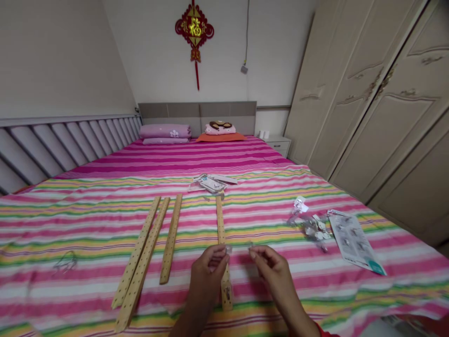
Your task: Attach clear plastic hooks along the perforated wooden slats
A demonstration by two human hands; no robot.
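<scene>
My left hand [207, 271] is pinched shut on a small clear piece at its fingertips, just above a wooden slat with holes [221, 224] lying on the striped bedspread. Close beside it, my right hand [270, 266] is also pinched on a tiny clear or metal part that I cannot make out. Both hands hover over the near end of that slat. Three more perforated wooden slats [150, 252] lie to the left, side by side and slightly fanned.
A pile of small metal and plastic hardware [312, 224] and a printed card [352, 238] lie to the right. Opened clear packaging [210, 183] sits farther up the bed [105, 224]. Pillows [164, 132] are at the headboard, a wardrobe [379, 103] stands right.
</scene>
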